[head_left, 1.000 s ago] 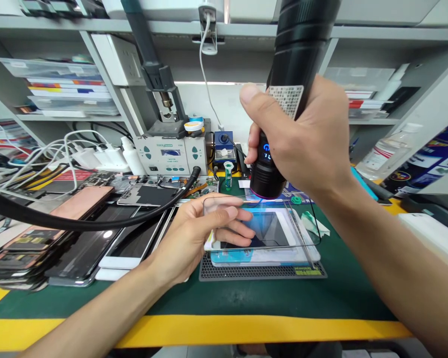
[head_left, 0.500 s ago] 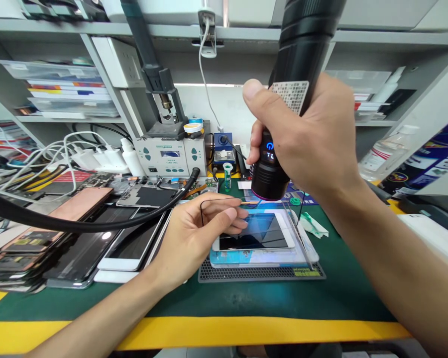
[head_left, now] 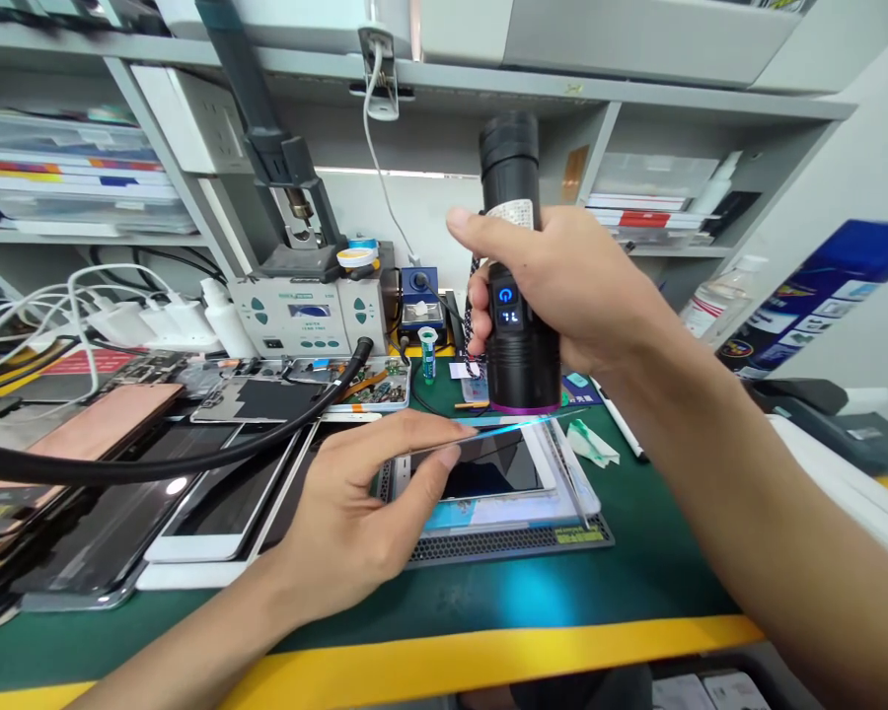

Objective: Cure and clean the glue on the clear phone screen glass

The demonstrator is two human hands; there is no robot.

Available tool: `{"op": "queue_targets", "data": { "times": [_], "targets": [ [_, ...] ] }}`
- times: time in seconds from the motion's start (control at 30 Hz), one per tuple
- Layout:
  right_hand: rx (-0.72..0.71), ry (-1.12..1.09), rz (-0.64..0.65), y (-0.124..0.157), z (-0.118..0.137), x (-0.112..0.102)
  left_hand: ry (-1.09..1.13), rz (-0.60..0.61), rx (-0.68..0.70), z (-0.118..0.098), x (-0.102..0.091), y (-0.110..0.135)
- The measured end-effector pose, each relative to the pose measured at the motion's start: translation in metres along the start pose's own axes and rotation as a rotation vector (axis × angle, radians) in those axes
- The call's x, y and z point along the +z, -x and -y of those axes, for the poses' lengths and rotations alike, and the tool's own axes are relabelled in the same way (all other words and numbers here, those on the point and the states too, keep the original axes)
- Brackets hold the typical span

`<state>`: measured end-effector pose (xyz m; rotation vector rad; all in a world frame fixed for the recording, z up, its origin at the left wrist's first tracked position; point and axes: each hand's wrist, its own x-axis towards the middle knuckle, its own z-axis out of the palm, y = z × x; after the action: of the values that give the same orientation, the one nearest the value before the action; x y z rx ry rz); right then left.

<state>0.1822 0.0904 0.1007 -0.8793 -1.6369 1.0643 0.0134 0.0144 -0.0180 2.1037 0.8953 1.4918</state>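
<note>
On my feed, my right hand (head_left: 562,281) grips the torch (head_left: 522,365) over the glass (head_left: 514,426), which my left hand (head_left: 366,508) pinches above the phone (head_left: 492,468); tissue (head_left: 592,445) lies right of the phone.

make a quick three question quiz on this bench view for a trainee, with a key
1. Which hand pinches the thin panel, and which grips the black flashlight?
2. True or false: the flashlight's small display is dark.
3. What colour is the glow on the green mat? a) red b) blue c) yellow

Key: 1. The left hand pinches the panel; the right hand grips the flashlight. 2. False, it is lit. 3. b
</note>
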Motion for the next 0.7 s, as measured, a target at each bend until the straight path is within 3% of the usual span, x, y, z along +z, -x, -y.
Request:
{"op": "queue_targets", "data": {
  "times": [0.43,0.7],
  "targets": [
    [0.091,-0.059,0.014,0.0001,0.0032,0.0013,-0.1,0.007,0.235,0.0036,-0.0014,-0.0026],
    [0.057,-0.013,0.06,-0.0015,-0.0011,-0.0002,-0.37,0.021,0.456,0.0004,-0.0027,-0.005]
  ]
}}
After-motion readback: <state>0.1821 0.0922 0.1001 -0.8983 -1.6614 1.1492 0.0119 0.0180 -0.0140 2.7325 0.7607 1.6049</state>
